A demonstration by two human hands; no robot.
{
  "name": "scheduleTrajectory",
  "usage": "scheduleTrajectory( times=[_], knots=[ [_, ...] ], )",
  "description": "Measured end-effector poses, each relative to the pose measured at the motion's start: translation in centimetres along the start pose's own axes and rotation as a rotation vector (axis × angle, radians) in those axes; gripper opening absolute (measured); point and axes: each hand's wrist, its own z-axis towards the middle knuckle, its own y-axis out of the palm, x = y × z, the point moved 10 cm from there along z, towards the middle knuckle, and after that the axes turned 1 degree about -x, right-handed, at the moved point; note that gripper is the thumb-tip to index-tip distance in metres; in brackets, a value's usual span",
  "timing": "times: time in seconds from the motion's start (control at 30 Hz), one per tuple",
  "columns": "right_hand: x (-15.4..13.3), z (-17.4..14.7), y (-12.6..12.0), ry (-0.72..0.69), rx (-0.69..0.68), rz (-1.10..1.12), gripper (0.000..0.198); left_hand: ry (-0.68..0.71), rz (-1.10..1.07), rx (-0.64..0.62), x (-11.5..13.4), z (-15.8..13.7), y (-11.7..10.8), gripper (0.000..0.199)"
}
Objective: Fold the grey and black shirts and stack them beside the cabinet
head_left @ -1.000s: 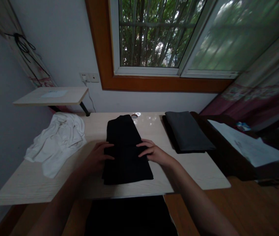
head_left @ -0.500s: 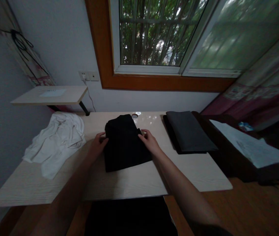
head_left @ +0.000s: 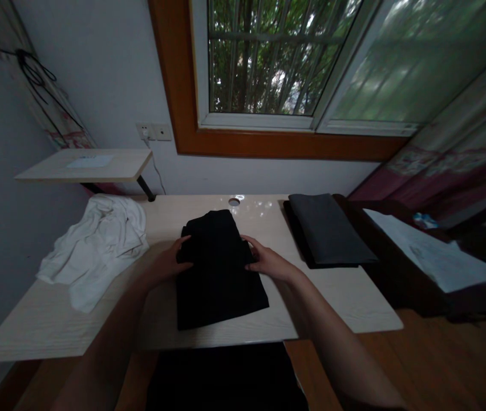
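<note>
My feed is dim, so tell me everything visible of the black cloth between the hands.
The black cloth looks matte, apparently folded, and lies on the pale table, narrower at its far end. The left hand touches its left side, the right hand its right. Finer detail is lost in the dark.

1. Bare tabletop point(head_left: 337, 302) separates the black cloth point(head_left: 219, 279) from the folded grey cloth point(head_left: 328, 228); the right hand point(head_left: 271, 262) and forearm bar its nearer part.
2. Toward the white cloth point(head_left: 97, 245), the gap is narrower, and the left hand point(head_left: 168, 261) with its forearm crosses it.
3. Behind the black cloth, the way lies open to the wall.
4. At back left, the raised shelf point(head_left: 82, 165) blocks reaching down from above (its dark leg point(head_left: 146, 188) obstructs too).
</note>
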Motion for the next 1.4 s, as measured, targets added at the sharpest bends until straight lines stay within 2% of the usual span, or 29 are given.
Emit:
scheduleTrajectory(
  times=[0.1,0.23,0.33,0.43,0.5,0.6,0.77,0.9,1.03,1.17,1.27,1.4],
  knots=[
    [-1.0,-0.2,0.1,-0.062,0.043,-0.093,0.085,0.025,0.053,-0.017,0.4,-0.2,-0.2,0.087],
    [-2.5,0.6,-0.9,-0.188,0.241,-0.313,0.052,0.066,0.251,0.113,0.8,0.5,-1.5,0.083],
    [-3.5,1.6,-1.5,-0.284,0.315,-0.350,0.026,0.105,0.361,0.219,1.0,1.4,-2.4,0.070],
    [-3.9,2.8,-2.6,-0.326,0.394,-0.291,0.013,0.154,0.400,0.306,1.0,2.6,-3.1,0.050],
    [-3.6,3.9,-3.4,-0.313,0.431,-0.230,0.013,0.159,0.376,0.351,0.7,3.6,-3.5,0.035],
    [-2.1,5.7,-4.4,-0.249,0.475,-0.176,0.018,0.097,0.286,0.415,-0.3,4.9,-4.1,0.012],
    [0.6,7.3,-5.6,-0.128,0.554,-0.242,0.019,-0.033,0.244,0.451,-1.9,5.8,-4.3,0.011],
    [1.3,7.1,-5.7,-0.084,0.579,-0.308,0.017,-0.119,0.210,0.435,-3.0,5.7,-3.9,0.011],
    [1.2,6.4,-5.5,-0.054,0.597,-0.254,0.020,-0.150,0.126,0.468,-3.4,5.2,-3.8,0.024],
    [0.8,5.8,-5.2,-0.083,0.588,-0.166,0.041,-0.084,0.104,0.466,-2.6,4.6,-3.4,0.051],
    [0.3,5.9,-4.6,-0.090,0.540,-0.235,0.051,-0.045,0.135,0.456,-1.9,4.3,-3.0,0.068],
    [0.0,6.1,-3.9,-0.081,0.478,-0.335,0.054,-0.055,0.187,0.462,-1.7,4.0,-2.9,0.072]
  ],
)
